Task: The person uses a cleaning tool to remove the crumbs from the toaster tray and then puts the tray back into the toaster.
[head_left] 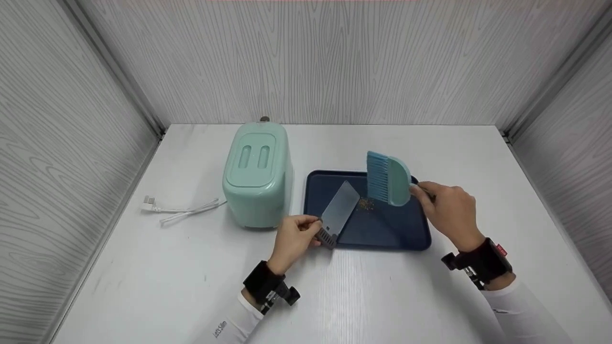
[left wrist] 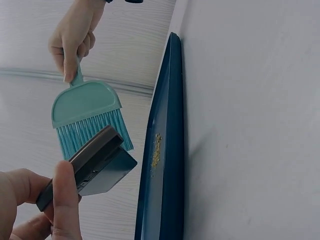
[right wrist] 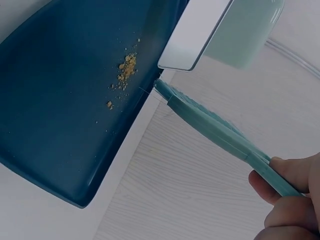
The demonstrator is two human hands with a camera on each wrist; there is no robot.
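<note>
My left hand [head_left: 294,239] pinches the dark slotted end of a flat metal crumb tray [head_left: 340,208], whose shiny plate slants up over the blue tray [head_left: 392,234]. In the left wrist view the thumb and fingers lie on both sides of that dark end [left wrist: 95,152]. My right hand [head_left: 449,210] grips the handle of a teal hand brush [head_left: 399,181], held above the tray's right part with its bristles [head_left: 377,177] toward the crumb tray. Between the two, a small heap of yellow-brown crumbs [head_left: 366,204] lies on the blue tray.
A mint-green toaster [head_left: 256,191] with a lidded top stands left of the blue tray, close to my left hand. Its white cord [head_left: 191,210] lies on the table [head_left: 143,277] to the left. Grey wood-grain walls [head_left: 311,62] enclose the back and sides.
</note>
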